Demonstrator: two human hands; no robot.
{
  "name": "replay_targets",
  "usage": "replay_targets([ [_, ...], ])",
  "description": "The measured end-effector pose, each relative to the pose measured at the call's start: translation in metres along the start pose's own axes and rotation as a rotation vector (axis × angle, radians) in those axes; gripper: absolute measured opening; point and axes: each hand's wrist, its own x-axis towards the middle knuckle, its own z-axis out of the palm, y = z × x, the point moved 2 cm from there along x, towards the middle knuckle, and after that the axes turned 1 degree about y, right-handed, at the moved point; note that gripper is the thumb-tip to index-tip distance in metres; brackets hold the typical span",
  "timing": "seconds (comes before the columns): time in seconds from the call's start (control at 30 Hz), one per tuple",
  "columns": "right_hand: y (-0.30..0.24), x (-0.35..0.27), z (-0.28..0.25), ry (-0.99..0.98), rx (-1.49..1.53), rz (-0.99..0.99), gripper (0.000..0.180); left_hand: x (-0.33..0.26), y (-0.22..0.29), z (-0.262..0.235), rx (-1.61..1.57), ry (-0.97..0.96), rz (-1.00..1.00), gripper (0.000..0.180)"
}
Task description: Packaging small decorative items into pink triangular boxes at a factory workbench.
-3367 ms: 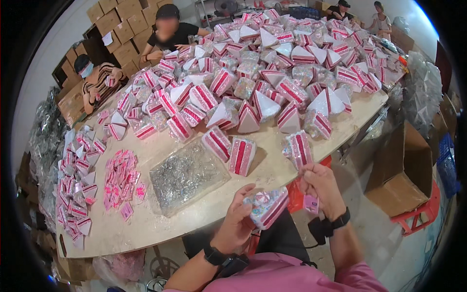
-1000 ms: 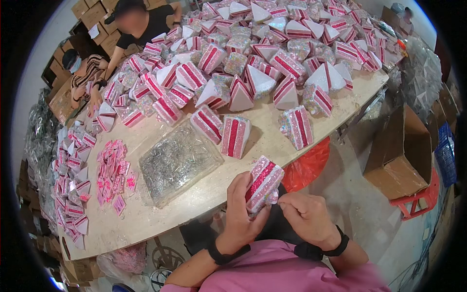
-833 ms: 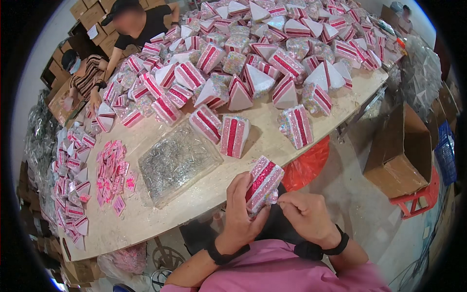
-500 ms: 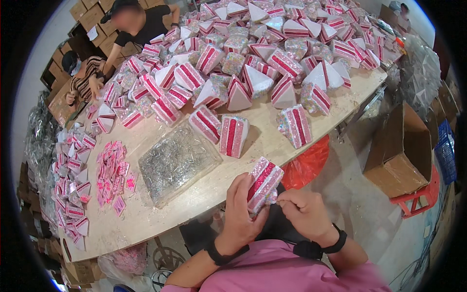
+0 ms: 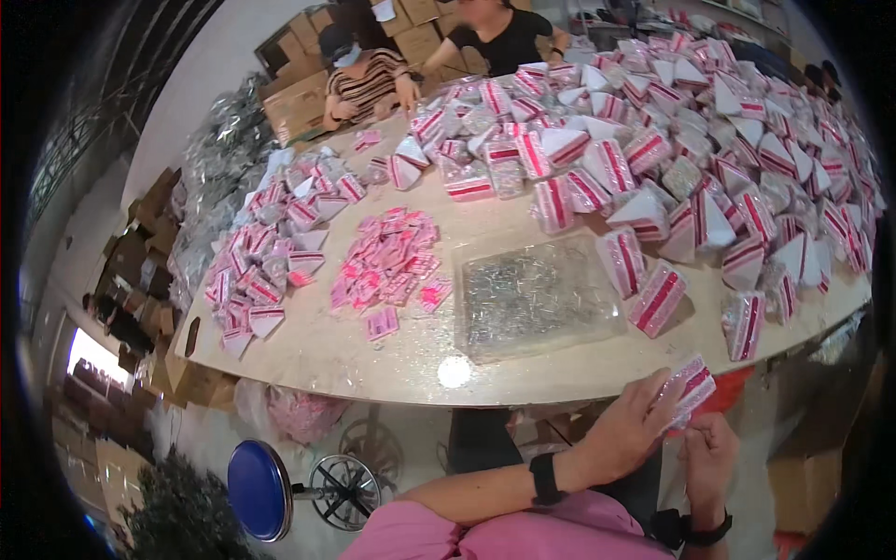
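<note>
The small clear packet (image 5: 689, 388) has a pink and white striped band. It is tilted, with its upper end pointing toward the table (image 5: 392, 359). It is off the tabletop, just below the table's near edge, held between two hands.

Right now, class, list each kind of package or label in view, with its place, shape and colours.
Packet: held by both hands, clear with red-and-white band.
Packet heap: far right of table, clear, red-and-white wedges.
Pink labels: table middle, small flat slips.
Clear tray: before the heap, rectangular, silvery contents.
Cardboard boxes: far side, brown.
</note>
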Motion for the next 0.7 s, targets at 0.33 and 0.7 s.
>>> replay_targets([
  [0.33, -0.018, -0.001, 0.017, 0.042, -0.201, -0.113, 0.003, -0.009, -0.012, -0.001, 0.125, -0.004, 0.041, 0.067],
  [0.7, -0.030, 0.005, 0.017, -0.176, 0.329, 0.202, 0.011, -0.005, 0.001, -0.023, -0.044, -0.106, -0.063, 0.074],
])
